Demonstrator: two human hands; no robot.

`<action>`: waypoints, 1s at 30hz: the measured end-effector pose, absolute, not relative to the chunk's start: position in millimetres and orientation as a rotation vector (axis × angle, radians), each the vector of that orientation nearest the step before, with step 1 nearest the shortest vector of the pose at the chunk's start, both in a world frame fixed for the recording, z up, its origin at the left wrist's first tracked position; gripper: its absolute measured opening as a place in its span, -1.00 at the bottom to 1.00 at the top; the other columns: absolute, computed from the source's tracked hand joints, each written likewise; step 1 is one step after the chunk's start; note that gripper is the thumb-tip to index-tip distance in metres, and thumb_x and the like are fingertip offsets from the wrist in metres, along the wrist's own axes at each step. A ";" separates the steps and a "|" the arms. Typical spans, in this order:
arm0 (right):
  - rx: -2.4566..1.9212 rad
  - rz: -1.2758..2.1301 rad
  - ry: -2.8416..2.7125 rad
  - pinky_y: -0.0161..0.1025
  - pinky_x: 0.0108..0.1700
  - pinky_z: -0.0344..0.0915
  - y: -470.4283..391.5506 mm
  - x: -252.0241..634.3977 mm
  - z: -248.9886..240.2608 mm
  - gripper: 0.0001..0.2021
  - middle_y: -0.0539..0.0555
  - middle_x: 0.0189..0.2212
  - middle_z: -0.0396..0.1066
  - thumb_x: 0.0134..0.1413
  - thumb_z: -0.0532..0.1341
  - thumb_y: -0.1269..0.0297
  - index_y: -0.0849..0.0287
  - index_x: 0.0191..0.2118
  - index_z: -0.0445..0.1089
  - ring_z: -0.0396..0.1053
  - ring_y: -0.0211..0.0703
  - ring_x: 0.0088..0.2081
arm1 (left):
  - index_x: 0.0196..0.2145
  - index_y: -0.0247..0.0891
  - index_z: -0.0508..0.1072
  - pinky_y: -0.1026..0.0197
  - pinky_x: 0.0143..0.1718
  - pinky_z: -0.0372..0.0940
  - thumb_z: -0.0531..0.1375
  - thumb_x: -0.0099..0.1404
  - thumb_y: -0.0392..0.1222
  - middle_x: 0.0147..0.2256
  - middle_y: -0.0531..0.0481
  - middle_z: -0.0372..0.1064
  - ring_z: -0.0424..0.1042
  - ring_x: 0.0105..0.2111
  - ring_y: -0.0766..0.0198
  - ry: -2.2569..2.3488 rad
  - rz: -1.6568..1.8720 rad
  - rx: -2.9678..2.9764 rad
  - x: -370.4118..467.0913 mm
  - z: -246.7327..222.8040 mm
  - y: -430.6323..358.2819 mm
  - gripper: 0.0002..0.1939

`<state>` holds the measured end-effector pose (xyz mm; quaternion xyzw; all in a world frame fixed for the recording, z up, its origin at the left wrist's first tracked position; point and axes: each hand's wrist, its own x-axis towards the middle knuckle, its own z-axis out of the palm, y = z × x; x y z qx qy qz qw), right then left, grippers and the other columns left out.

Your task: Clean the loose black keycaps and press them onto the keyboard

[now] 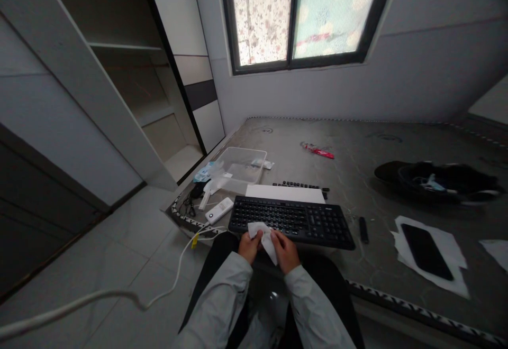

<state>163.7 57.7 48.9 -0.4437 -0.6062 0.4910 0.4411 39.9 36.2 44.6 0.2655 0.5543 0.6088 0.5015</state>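
Note:
Both hands hold a crumpled white tissue [269, 244] just in front of the keyboard's near edge. My left hand [248, 246] pinches its left side, and my right hand [286, 252] is closed on its right side. Beyond them lies a black keyboard [291, 221], its far edge against a white box or board [284, 193]. Behind that, several small black keycaps [297, 184] stand in rows on the grey mattress-like surface. Whatever may be tucked inside the tissue is hidden.
Left are a clear plastic bin [242, 165], a white power strip [219, 210] and its cable [180, 267]. To the right lie a small black bar [363, 230], a phone [426, 251] on white paper, and a black cap-like item [440, 180]. A red packet [319, 151] lies farther back.

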 end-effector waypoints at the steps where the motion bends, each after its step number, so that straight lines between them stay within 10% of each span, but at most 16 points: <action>1: -1.099 1.216 -1.503 -0.21 -0.17 0.29 58.3 163.9 47.5 -0.63 0.10 -0.31 0.46 -0.04 0.07 0.02 0.16 -0.24 0.42 0.38 -0.06 -0.24 | -0.46 -0.40 0.45 0.27 -0.53 0.22 0.27 -0.12 0.03 -0.59 -0.02 0.40 0.34 -0.59 0.29 1.307 1.468 0.618 40.7 44.7 36.6 -0.61; 23: -1.168 1.129 -1.463 -0.26 -0.33 0.29 56.2 169.1 65.9 -0.69 0.07 -0.45 0.46 -0.18 0.19 0.02 0.17 -0.40 0.44 0.37 -0.12 -0.40 | -0.54 -0.40 0.49 0.27 -0.59 0.26 0.34 -0.30 -0.01 -0.60 -0.06 0.43 0.36 -0.60 0.27 1.496 1.487 0.680 37.3 60.0 32.6 -0.60; 30: -0.924 1.444 -1.374 -0.23 -0.34 0.32 58.2 166.4 57.4 -0.61 0.11 -0.37 0.45 -0.05 0.10 0.03 0.18 -0.18 0.37 0.38 -0.11 -0.36 | -0.45 -0.42 0.51 0.27 -0.50 0.28 0.32 -0.23 -0.03 -0.51 -0.10 0.47 0.39 -0.53 0.25 1.473 1.508 0.740 37.4 61.1 33.0 -0.59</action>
